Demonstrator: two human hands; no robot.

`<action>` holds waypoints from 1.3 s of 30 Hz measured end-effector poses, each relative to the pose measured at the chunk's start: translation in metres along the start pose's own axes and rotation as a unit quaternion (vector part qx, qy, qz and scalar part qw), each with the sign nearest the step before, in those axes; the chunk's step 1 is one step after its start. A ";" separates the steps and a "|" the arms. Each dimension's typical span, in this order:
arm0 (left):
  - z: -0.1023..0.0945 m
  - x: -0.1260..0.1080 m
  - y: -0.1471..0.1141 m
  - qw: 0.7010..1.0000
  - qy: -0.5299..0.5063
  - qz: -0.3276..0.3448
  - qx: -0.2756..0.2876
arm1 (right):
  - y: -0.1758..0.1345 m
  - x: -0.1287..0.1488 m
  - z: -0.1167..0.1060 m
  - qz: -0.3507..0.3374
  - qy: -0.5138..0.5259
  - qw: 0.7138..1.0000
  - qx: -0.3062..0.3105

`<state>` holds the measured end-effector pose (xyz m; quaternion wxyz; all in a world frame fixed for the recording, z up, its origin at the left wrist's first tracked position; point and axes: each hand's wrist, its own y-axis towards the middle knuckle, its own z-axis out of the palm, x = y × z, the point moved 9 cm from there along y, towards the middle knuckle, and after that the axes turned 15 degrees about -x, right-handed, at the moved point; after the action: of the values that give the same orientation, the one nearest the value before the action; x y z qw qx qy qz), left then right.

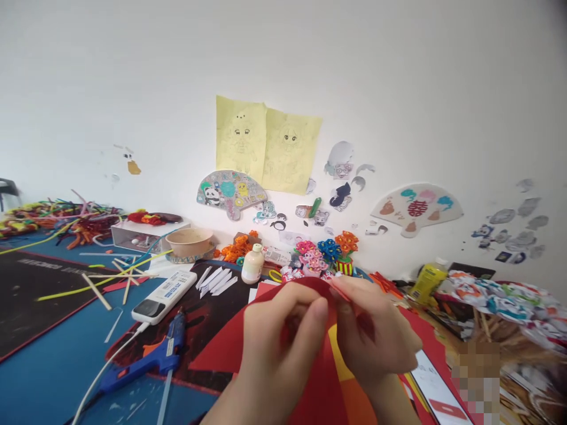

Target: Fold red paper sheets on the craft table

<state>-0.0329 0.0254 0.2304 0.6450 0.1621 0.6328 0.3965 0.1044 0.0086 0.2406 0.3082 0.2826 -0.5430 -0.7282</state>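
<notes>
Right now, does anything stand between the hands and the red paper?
Nothing visible does: the left hand and right hand are right at the red paper; the blue glue gun lies off to the left.

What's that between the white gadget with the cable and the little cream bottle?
The head view shows a small cluster of white strips, apparently paper, between the white gadget and the cream bottle.

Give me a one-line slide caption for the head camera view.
Left hand and right hand hold red paper, with a blue glue gun and bright craft flowers on the table.
</notes>
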 end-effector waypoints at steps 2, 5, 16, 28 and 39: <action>0.027 0.012 -0.002 0.986 -0.075 -0.131 0.073 | 0.003 -0.004 -0.009 0.001 -0.013 1.000 -0.023; 0.053 0.020 -0.006 0.950 -0.156 -0.246 0.109 | 0.007 -0.010 -0.014 0.021 0.003 1.000 -0.012; 0.067 0.014 -0.004 0.941 -0.265 -0.188 0.097 | -0.007 -0.026 -0.020 0.072 0.026 0.997 -0.027; 0.058 0.013 0.000 0.950 -0.241 -0.174 0.100 | -0.007 -0.028 -0.005 0.134 0.014 0.991 0.026; 0.056 0.007 -0.002 0.960 -0.215 -0.141 0.107 | -0.001 -0.025 -0.006 0.134 0.016 0.990 0.045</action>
<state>0.0199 0.0459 0.2326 0.7939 0.2210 0.5347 0.1872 0.1247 0.0241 0.2397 0.3987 0.2326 -0.6034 -0.6503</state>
